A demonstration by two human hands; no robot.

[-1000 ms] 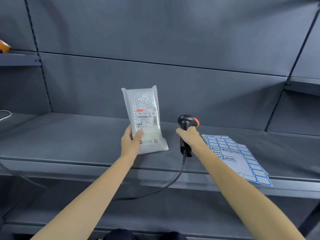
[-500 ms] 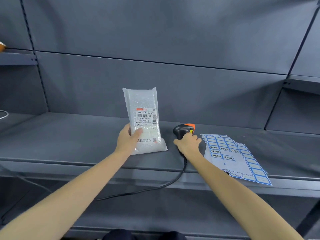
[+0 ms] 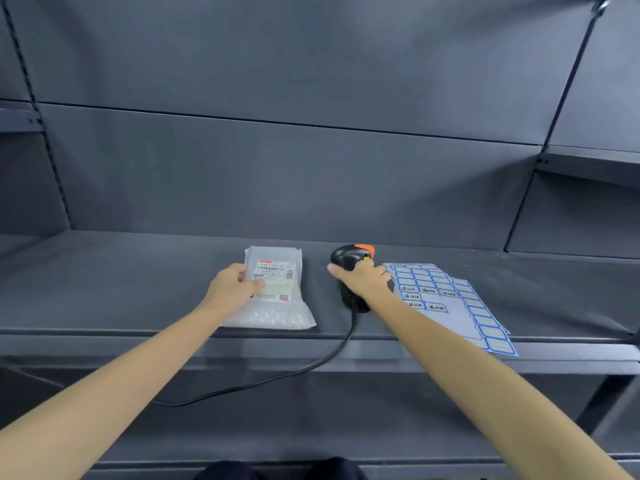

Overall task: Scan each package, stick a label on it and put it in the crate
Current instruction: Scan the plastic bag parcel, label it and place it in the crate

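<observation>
A clear bubble-wrap package (image 3: 273, 292) lies flat on the dark grey metal shelf (image 3: 121, 282), near its front edge. Its white printed label carries a red strip, a barcode, a number too blurred to read with certainty, and a small QR code lower down. The left hand (image 3: 230, 289) holds the package's left side, thumb across the label, fingers tucked out of sight beneath. The right hand (image 3: 363, 278) rests on a black handheld scanner with an orange top (image 3: 351, 261), fingers spread loosely over it; its black cable (image 3: 277, 377) trails over the shelf edge. Just right lie sheets of blue-bordered stickers (image 3: 460, 306), some bearing illegible handwriting, the arm hiding a corner. Grey back panels rise behind.
</observation>
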